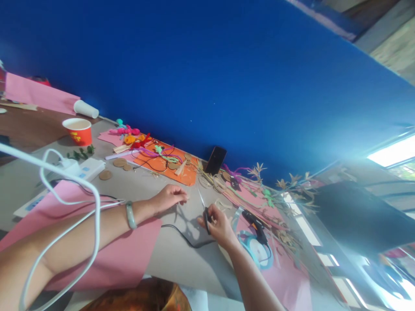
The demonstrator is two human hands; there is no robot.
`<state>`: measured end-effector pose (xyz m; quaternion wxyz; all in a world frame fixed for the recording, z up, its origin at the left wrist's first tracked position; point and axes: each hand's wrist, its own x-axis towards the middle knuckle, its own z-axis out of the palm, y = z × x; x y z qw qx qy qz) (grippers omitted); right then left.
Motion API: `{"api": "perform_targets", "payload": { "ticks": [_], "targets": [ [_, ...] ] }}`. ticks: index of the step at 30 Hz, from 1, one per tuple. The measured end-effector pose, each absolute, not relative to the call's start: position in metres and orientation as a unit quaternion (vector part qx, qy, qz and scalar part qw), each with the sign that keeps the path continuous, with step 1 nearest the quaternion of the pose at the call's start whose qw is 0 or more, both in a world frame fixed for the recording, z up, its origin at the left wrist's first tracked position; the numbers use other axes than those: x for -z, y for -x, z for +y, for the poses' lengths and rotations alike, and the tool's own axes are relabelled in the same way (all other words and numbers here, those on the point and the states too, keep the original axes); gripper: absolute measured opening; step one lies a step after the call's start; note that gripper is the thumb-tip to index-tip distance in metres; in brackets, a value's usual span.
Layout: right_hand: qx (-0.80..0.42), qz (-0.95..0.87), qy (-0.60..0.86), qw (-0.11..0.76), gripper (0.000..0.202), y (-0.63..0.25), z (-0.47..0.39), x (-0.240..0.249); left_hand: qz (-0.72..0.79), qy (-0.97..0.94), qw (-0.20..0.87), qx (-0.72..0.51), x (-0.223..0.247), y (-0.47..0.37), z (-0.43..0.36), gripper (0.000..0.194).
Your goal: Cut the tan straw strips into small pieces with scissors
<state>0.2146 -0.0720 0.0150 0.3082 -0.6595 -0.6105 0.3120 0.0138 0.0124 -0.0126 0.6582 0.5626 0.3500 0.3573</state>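
One right hand (220,224) grips scissors (206,216), pointed toward eleven o'clock, likely for safety. Left hand (170,198), apart, pinches; contents unclear.

Scissors (206,215): blk handles, slim silvery blades; can't tell if fully closed. Handles gripped in R hand (222,226), tilted, tips fwd & slightly L, over the grey desk (177,261), approx. mid-view.

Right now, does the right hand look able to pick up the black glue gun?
Probably not directly: the right hand holds a black-handled tool, which it would likely need to put down first. Otherwise, the glue gun lies close by, and nothing seems to cover it.
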Motion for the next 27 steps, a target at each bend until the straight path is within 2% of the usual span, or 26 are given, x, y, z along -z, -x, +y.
{"api": "perform_targets", "payload": {
  "ticks": [4, 9, 27],
  "targets": [
    [-0.265, -0.640, 0.684, 0.229, 0.036, -0.205, -0.073, -0.018, 0.329, -0.566, 0.659, -0.371, 0.010, -0.014, 0.011, 0.015],
    [-0.276, -0.645, 0.684, 0.200, 0.035, -0.200, -0.074, -0.017, 0.319, -0.570, 0.647, -0.394, 0.009, -0.014, 0.011, 0.011],
    [-0.346, -0.633, 0.644, 0.254, 0.032, -0.196, -0.074, -0.006, 0.318, -0.582, 0.637, -0.392, 0.014, -0.013, 0.011, 0.012]
  ]
}}
